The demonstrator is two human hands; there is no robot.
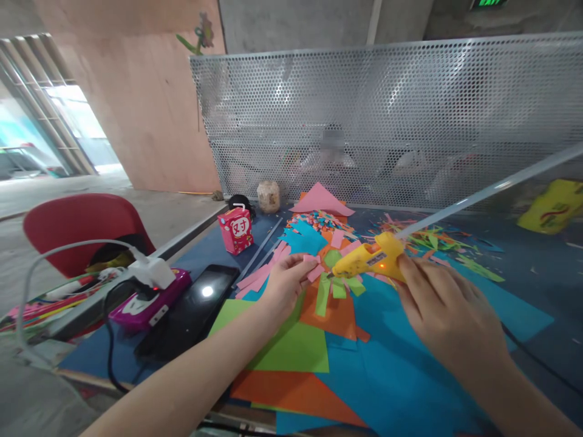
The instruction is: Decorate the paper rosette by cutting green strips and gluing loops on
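My right hand (444, 297) is closed round a yellow hot glue gun (364, 260) with a small orange light lit on its side. A long clear glue stick (492, 189) juts from its back toward the upper right. The gun's nozzle points down-left, close above a green paper strip (322, 295). My left hand (291, 279) pinches a pink paper strip (313, 267) beside the nozzle. Pink and green strips fan out round a green paper centre (334, 259), over an orange paper sheet (334, 312).
Blue sheets (392, 358) and a green sheet (273, 346) spread in front. Left are a black phone (195, 303), a purple power strip (150, 300) and a red box (235, 230). Cut scraps (432, 240) lie behind. A perforated metal panel (387, 121) edges the back.
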